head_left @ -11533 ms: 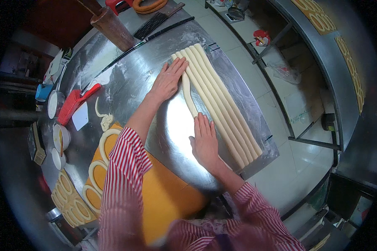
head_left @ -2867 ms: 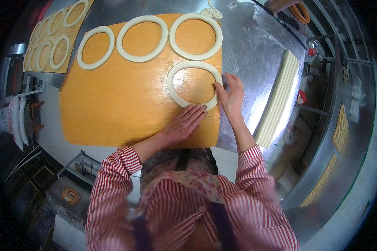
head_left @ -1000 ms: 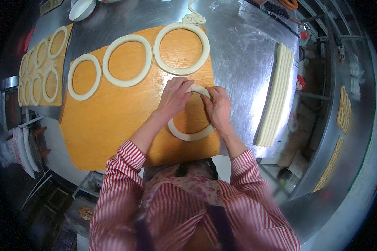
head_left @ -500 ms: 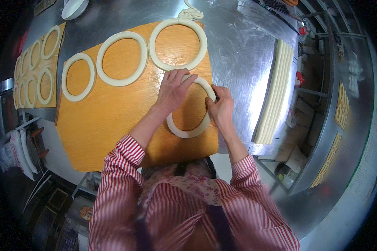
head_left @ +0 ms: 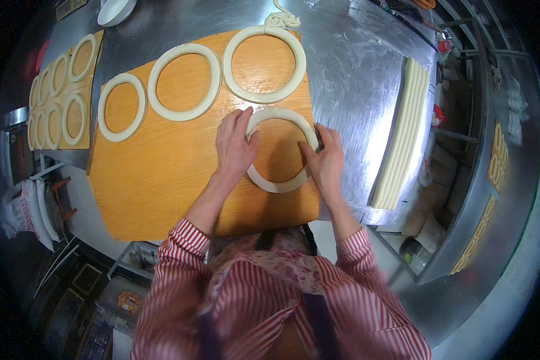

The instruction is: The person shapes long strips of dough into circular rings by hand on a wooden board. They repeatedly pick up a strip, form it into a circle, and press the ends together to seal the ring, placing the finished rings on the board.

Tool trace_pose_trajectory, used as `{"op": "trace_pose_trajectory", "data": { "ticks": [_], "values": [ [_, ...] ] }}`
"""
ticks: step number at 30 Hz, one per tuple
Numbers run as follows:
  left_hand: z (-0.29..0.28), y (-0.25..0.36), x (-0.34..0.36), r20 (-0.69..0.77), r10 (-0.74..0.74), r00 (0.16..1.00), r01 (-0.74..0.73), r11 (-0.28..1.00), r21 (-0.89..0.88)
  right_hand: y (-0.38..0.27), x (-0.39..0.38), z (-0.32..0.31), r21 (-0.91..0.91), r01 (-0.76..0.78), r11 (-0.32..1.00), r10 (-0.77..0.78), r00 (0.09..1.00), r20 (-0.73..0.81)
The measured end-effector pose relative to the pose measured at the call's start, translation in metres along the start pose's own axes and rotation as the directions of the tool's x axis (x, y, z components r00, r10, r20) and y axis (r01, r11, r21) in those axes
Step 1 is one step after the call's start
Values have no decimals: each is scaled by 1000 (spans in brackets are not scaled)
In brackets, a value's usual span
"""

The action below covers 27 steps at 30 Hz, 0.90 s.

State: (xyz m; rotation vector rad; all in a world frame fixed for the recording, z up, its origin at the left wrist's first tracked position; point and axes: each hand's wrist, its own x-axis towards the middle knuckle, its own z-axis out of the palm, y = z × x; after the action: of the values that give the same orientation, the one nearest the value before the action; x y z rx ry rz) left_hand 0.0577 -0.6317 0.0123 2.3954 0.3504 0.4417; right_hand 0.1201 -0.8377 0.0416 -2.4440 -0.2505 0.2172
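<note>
A pale dough ring (head_left: 280, 186) lies flat at the near right of a wooden board (head_left: 156, 186). My left hand (head_left: 233, 144) grips the ring's left side, thumb toward the inside and fingers along the outer edge. On the opposite side my right hand (head_left: 325, 159) holds it likewise, its thumb inside and its fingers partly hidden round the outer edge. A seam shows at the ring's top. Farther back on the board lie three more rings: a left one (head_left: 104, 114), a middle one (head_left: 156, 99) and a right one (head_left: 228, 72).
Several long dough strips (head_left: 400, 135) lie side by side on the steel table (head_left: 354, 78) at the right. A second board (head_left: 83, 87) with several rings is at the far left. Dough scraps (head_left: 282, 21) and a white bowl (head_left: 115, 12) sit at the back.
My left hand has shifted from the ring's top down to its left side. The ring now looks wider and rounder. My right hand stays on the right side, slightly lower.
</note>
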Motion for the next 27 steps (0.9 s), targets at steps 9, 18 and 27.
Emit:
{"op": "trace_pose_trajectory", "data": {
  "ticks": [9, 18, 27],
  "values": [
    [22, -12, 14, 40, 44, 998, -41, 996, -76, -11, 55, 27, 34, 164, 986, -164, 986, 10],
    [3, -10, -27, -30, -28, 999, 25, 996, -88, 12, 20, 7, 71, 55, 996, -57, 998, 22],
    [-23, 0, -54, 243, 437, 866, -413, 899, -147, 19, -28, -4, 144, -34, 989, 35, 999, -2]
  ]
}}
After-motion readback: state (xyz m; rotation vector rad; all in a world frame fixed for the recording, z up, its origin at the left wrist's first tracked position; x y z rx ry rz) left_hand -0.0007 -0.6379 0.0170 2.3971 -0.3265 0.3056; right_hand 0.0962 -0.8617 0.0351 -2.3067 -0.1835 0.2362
